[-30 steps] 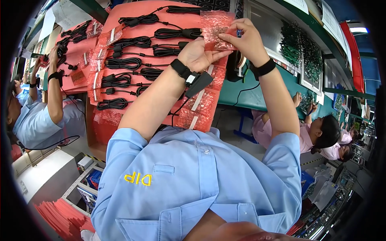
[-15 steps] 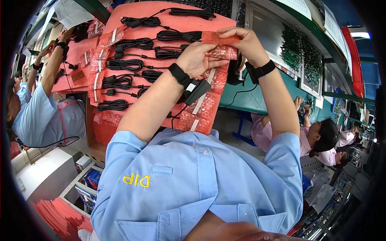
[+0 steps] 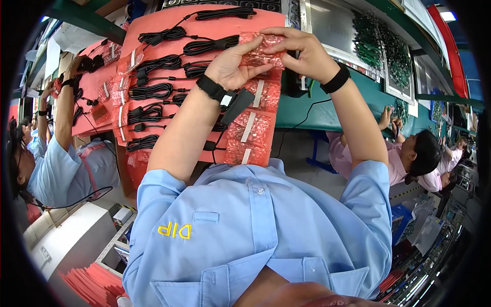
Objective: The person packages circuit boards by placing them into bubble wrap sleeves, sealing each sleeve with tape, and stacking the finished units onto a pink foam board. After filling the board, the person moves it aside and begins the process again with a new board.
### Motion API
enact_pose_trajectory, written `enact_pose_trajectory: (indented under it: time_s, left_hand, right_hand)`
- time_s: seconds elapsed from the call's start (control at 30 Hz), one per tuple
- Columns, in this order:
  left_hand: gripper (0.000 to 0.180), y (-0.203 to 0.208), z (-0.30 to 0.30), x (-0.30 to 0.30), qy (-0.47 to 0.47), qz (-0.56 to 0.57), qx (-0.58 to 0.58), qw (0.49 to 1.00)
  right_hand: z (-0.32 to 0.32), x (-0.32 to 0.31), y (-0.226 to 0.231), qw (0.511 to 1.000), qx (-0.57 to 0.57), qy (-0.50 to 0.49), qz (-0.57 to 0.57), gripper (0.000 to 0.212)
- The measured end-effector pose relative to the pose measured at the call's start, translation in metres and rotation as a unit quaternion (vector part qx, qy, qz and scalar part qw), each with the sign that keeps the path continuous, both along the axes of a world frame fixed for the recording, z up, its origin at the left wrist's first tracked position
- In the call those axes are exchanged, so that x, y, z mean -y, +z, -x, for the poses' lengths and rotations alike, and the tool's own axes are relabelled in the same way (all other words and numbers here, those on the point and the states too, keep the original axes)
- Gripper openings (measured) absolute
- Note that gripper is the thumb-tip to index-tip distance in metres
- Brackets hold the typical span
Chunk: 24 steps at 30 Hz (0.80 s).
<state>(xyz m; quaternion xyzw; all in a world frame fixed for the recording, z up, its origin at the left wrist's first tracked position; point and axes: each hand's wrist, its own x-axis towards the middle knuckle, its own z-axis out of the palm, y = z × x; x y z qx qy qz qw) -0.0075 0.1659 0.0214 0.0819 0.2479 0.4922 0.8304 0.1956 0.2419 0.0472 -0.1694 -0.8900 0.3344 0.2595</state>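
Right grip has spread fingers across held pouch (red)

A crinkled red bubble-wrap pouch is held between the hands.

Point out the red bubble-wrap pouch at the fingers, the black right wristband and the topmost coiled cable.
Red bubble-wrap pouch (image 3: 259,55): head view, its uncovered middle.
Black right wristband (image 3: 336,79): head view, band's middle.
Topmost coiled cable (image 3: 224,13): head view, middle of coil.
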Motion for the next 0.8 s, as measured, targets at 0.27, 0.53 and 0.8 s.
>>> enact_pose_trajectory:
  time_s: [0.27, 0.53, 0.8]
  left_hand:
    - [0.027, -0.009, 0.004, 0.004, 0.023, -0.029, -0.088, 0.995]
    - [0.026, -0.014, 0.002, 0.009, 0.021, 0.021, -0.058, 0.998]
    - [0.025, -0.02, 0.01, 0.01, 0.017, 0.03, -0.047, 0.998]
  right_hand:
    - [-0.128, -0.012, -0.153, 0.873, 0.112, -0.401, 0.252, 0.033]
    - [-0.116, 0.016, -0.235, 0.762, 0.047, -0.425, 0.486, 0.038]
    - [-0.119, 0.072, -0.237, 0.8, -0.059, -0.424, 0.421, 0.025]
